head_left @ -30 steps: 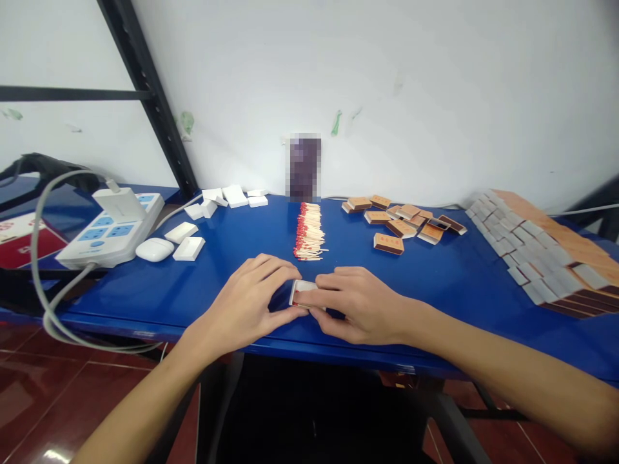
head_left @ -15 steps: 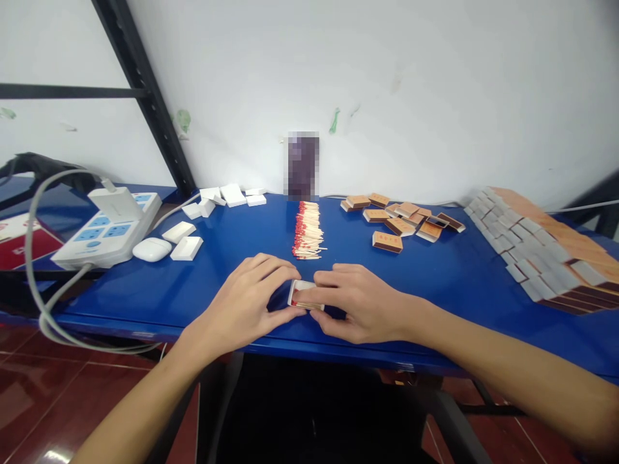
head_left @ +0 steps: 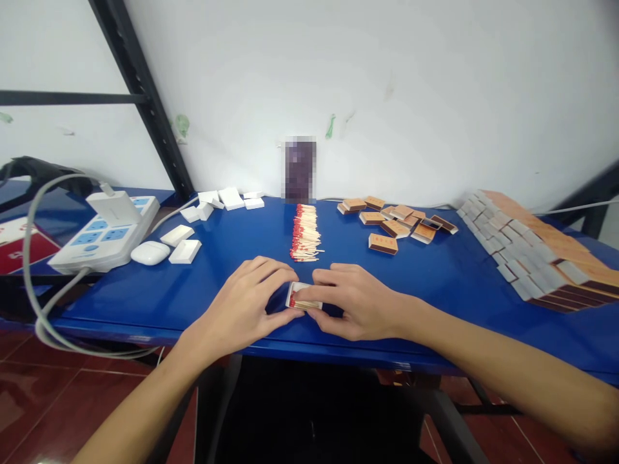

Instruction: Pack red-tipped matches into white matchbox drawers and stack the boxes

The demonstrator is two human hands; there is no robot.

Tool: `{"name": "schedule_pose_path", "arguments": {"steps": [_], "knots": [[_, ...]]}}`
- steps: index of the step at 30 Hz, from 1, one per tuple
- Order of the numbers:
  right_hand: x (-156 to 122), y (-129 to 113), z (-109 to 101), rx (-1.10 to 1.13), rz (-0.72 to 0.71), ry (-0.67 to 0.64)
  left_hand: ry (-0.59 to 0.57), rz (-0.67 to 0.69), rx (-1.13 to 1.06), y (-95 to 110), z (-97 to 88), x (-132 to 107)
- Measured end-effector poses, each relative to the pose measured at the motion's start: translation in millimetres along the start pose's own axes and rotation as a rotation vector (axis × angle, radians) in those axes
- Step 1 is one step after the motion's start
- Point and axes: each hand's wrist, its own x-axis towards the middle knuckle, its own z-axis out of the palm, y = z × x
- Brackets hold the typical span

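Observation:
Between my hands, by the table's near edge, a small white matchbox tray [head_left: 289, 297] holds red-headed matches [head_left: 305, 305]. My left hand [head_left: 249, 298] is closed on the tray's left end, thumb on the near side and fingers on the far side. Gripping the right end is my right hand [head_left: 356, 304], its index finger stretched over the tray onto the matches. That finger hides part of the contents. Beyond the tray lies a long row of loose matches [head_left: 305, 233], red heads to the left.
White empty trays [head_left: 185, 251] are scattered at the left, near a white earbud case [head_left: 149, 252] and a power strip [head_left: 109, 235]. Orange matchbox sleeves [head_left: 383, 243] lie back right. Stacked matchboxes [head_left: 546, 258] occupy the right. A pixelated dark object [head_left: 300, 169] stands against the wall.
The view has shifted slightly. Both hands keep their hold on the tray, and a little more of the matchsticks shows along its near side.

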Motion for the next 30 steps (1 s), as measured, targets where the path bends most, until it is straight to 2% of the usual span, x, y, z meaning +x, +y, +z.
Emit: {"name": "schedule_pose_path", "arguments": {"steps": [7,17,25,30], "knots": [[1.1,-1.8,1.5,-0.024,-0.002,-0.011,-0.006,0.013,-0.005,0.3,0.4,0.1],[-1.1,2.5,0.6,-0.01,0.007,0.096,-0.019,0.002,0.008,0.9,-0.2,1.1],[-2.2,3.2,2.6,-0.02,0.038,0.027,-0.037,-0.038,0.005,0.9,1.6,-1.9],[-2.7,3.8,1.4,-0.03,0.001,0.032,-0.036,-0.036,0.018,0.9,2.4,-2.7]]}}
